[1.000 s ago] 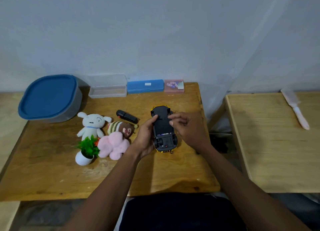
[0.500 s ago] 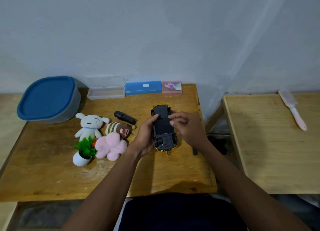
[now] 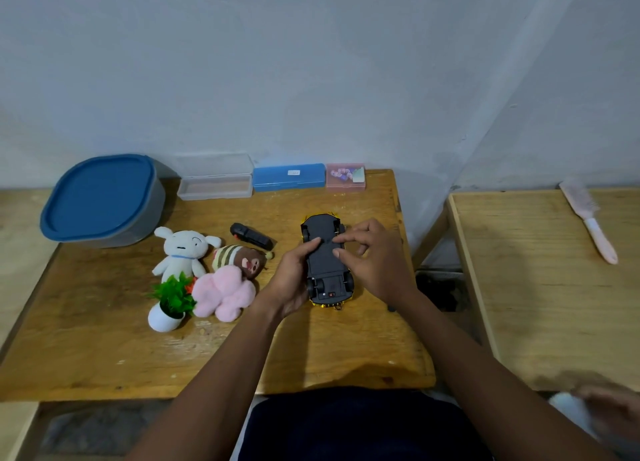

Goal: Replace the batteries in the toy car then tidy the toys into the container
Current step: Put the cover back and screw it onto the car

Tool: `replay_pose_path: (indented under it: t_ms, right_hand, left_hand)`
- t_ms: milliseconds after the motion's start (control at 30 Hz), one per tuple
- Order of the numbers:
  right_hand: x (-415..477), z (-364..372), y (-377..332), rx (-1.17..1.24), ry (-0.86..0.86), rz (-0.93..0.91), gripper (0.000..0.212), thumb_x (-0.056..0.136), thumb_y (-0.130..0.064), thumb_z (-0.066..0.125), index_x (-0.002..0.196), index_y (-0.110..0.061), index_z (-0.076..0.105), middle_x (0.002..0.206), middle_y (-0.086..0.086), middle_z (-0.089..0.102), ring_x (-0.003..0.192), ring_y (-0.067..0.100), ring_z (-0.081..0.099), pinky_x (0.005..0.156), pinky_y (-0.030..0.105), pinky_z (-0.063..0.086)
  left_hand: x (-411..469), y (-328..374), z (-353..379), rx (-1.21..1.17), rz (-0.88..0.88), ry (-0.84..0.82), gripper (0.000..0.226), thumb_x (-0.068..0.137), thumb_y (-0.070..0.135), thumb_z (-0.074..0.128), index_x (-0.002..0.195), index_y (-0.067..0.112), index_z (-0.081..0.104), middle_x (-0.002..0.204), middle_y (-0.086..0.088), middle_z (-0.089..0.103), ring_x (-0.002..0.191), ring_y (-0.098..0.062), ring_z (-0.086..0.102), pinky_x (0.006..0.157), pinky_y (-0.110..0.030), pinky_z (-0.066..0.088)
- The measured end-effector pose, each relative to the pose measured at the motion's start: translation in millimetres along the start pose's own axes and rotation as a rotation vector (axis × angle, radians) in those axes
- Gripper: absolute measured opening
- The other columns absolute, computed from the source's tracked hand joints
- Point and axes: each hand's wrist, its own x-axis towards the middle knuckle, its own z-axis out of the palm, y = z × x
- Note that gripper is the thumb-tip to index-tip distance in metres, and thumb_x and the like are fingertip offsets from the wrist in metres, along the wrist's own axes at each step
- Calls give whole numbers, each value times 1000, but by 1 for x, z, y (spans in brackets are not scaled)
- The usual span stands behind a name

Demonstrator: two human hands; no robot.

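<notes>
The yellow toy car [image 3: 326,263] lies upside down on the wooden table [image 3: 104,349], its black underside facing up. My left hand [image 3: 292,280] grips the car's left side with the thumb on the underside. My right hand [image 3: 372,259] hovers over the right side, with curled fingertips touching the underside. The grey container with a blue lid [image 3: 100,201] stands shut at the back left. A white plush rabbit [image 3: 181,251], a brown plush with a striped hat [image 3: 242,259], a pink plush [image 3: 223,294] and a small potted plant [image 3: 169,304] lie left of the car.
A black remote-like piece [image 3: 251,235] lies behind the plushes. A clear box [image 3: 214,181], a blue case [image 3: 289,176] and a pink box [image 3: 345,177] line the wall. A second wooden table [image 3: 540,287] on the right carries a pink brush [image 3: 588,220].
Both hands have stayed on the upturned car; the right fingertips shifted slightly on its underside. The view has drifted a little.
</notes>
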Motion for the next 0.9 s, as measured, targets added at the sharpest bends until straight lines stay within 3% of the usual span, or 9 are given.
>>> replay_pose_path:
  t_ms: [267,367,433,567,633,900]
  right_hand:
    - [-17,2,-1,-64,43,49,21,84,-28,79,105,-24,75,108,-3,49,90,-18,45,74,-2,34]
    - [-21,1,1,-88,73,103,27,82,-30,79,108,-27,70,107,-5,45,80,-8,46,72,-2,34]
    - [-22,3,10,-78,66,185,32,80,-36,80,108,-31,65,107,-8,45,77,-3,46,65,5,38]
    - [-25,8,42,-58,103,316,30,77,-36,79,101,-40,61,111,-11,46,89,6,55,71,22,45]
    - [-28,6,57,-79,128,382,25,80,-30,77,99,-38,63,112,-10,46,90,5,56,72,23,42]
    - [-29,9,94,-366,112,445,16,82,-34,75,98,-32,76,104,-7,49,106,16,51,77,34,52]
  left_hand:
    - [3,-15,-4,35,5,30,41,103,24,53,142,13,47,122,-18,64,104,-34,68,83,-48,56]
    - [6,-21,-4,49,-20,51,39,103,23,54,141,15,49,126,-18,64,107,-34,67,83,-48,57]
    - [9,-25,-4,78,-39,60,39,103,24,54,141,16,49,132,-19,63,112,-36,67,86,-50,57]
    - [17,-36,-4,107,-93,110,38,103,24,54,141,18,47,132,-16,64,113,-35,66,95,-55,54]
    - [21,-41,-5,95,-112,140,36,103,23,52,139,19,49,129,-14,65,110,-33,66,98,-56,53]
    - [35,-47,6,88,-125,168,34,104,22,50,137,17,51,128,-13,66,103,-28,68,79,-42,59]
